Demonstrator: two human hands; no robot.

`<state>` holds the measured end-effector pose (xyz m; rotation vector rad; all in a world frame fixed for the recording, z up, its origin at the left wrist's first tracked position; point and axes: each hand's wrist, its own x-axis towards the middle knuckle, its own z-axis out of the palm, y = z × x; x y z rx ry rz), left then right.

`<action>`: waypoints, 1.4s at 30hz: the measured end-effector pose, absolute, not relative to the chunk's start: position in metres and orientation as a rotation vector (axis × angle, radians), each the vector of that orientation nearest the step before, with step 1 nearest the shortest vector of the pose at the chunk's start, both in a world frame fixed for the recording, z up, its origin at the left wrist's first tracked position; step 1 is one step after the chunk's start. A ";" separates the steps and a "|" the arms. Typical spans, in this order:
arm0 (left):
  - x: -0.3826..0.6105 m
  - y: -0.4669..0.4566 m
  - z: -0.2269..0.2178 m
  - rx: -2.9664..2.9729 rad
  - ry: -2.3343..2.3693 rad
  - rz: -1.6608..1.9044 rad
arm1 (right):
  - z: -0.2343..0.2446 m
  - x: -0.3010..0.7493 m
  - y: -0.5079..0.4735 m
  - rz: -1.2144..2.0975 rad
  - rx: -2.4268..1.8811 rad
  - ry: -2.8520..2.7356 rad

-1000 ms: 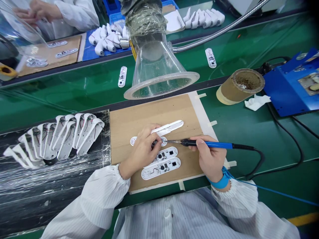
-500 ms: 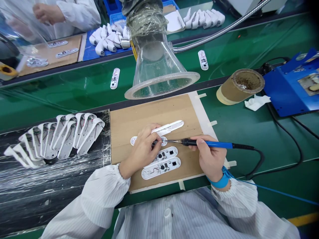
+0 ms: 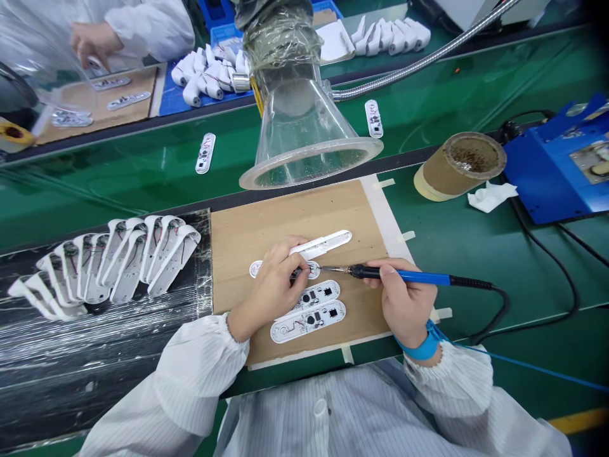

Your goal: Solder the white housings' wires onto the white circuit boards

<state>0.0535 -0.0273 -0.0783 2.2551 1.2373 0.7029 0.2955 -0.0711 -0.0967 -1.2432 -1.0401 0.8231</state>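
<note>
On a brown work board [image 3: 247,228] my left hand [image 3: 273,285] is closed in a pinch over a small white oval circuit board [image 3: 257,268], holding something thin against it. My right hand [image 3: 404,301] grips a blue-handled soldering iron [image 3: 409,276]; its tip sits just right of the left fingers, a little off the board. Two more white circuit boards [image 3: 309,320] lie side by side just below my left hand. A white plastic shell piece [image 3: 328,242] lies just above it.
A clear fume-extractor funnel [image 3: 309,149] hangs over the board's far edge. Several white shells [image 3: 109,263] are stacked at left on black wrap. A cardboard tube [image 3: 459,164], tissue and a blue soldering station [image 3: 556,171] stand at right. Circuit boards [image 3: 205,152] ride the green belt; another person's hand [image 3: 92,38] works at top left.
The soldering iron has drawn back slightly to the right with my right hand. The circuit boards on the green belt have travelled leftward. The other person's hand has shifted.
</note>
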 end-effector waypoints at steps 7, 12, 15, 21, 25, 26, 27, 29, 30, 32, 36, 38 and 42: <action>0.052 -0.028 -0.076 2.231 1.249 0.678 | -0.097 0.295 -0.072 0.830 -1.233 -1.021; 0.047 -0.029 -0.076 2.212 1.207 0.691 | -0.095 0.294 -0.073 0.838 -1.251 -0.997; 0.046 -0.028 -0.076 2.231 1.193 0.674 | -0.095 0.295 -0.073 0.839 -1.266 -1.005; 0.047 -0.028 -0.074 2.263 1.194 0.614 | -0.094 0.297 -0.073 0.834 -1.266 -1.028; 0.047 -0.028 -0.074 2.259 1.190 0.613 | -0.094 0.297 -0.073 0.838 -1.261 -1.056; 0.047 -0.028 -0.074 2.260 1.189 0.617 | -0.094 0.296 -0.073 0.840 -1.263 -1.064; 0.047 -0.028 -0.074 2.263 1.188 0.619 | -0.094 0.296 -0.074 0.842 -1.270 -1.071; 0.047 -0.028 -0.074 2.274 1.192 0.618 | -0.094 0.296 -0.074 0.845 -1.289 -1.079; 0.047 -0.028 -0.074 2.279 1.194 0.617 | -0.094 0.296 -0.074 0.846 -1.296 -1.079; 0.047 -0.028 -0.075 2.289 1.195 0.612 | -0.094 0.296 -0.074 0.854 -1.304 -1.068; 0.048 -0.028 -0.075 2.298 1.186 0.618 | -0.093 0.296 -0.074 0.855 -1.298 -1.057; 0.048 -0.027 -0.075 2.297 1.185 0.617 | -0.093 0.295 -0.073 0.848 -1.301 -1.062; 0.048 -0.027 -0.074 2.301 1.183 0.610 | -0.091 0.295 -0.073 0.848 -1.305 -1.067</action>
